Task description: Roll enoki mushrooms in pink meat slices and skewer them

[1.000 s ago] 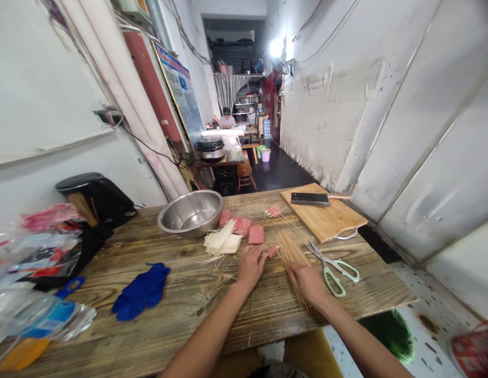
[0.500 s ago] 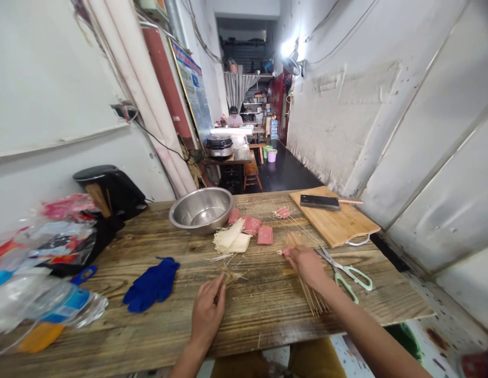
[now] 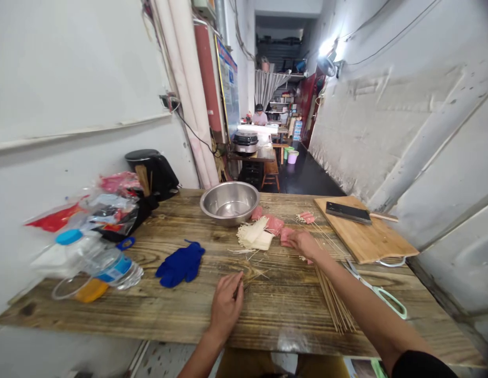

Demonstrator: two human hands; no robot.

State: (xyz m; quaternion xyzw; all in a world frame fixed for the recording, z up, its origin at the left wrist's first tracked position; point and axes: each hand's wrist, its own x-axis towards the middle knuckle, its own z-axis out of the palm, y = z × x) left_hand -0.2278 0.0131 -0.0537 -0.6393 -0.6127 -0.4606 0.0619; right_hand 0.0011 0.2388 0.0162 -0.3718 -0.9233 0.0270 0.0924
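- Left hand [image 3: 226, 307] is laid low on the table [image 3: 110, 310] near the front edge, fingers narrow and drawn together, tips at the loose strands [image 3: 250, 273]. Whether a strand is actually pinched cannot be told.
- Change: a second ago this hand was up beside the right one at the skewers. It is now pulled back and apart, so the two hands are split over separate things.
- Skewers [image 3: 334, 302] are lying fanned under the right forearm, untouched. Scissors [image 3: 381, 296] are just beside them, to the right.
- Blue glove [image 3: 180, 264] is lying left of the strands. A plastic bottle [image 3: 110, 262] is seen further left.
- Right hand [image 3: 305, 244] is stretched forward, having left the skewer pile. Its fingers are curled down onto the meat slices [image 3: 285, 233]. Grip is hidden by the knuckles, so holding or only touching cannot be told.
- White bundle [image 3: 254, 235] is just left of the slices, and more skewered meat [image 3: 307, 216] is behind.
- Steel bowl [image 3: 229, 202] is behind those. The cutting board [image 3: 362, 236] with a cleaver [image 3: 348, 211] is at far right.
- A seated person [image 3: 260, 116] is seen far down the passage.
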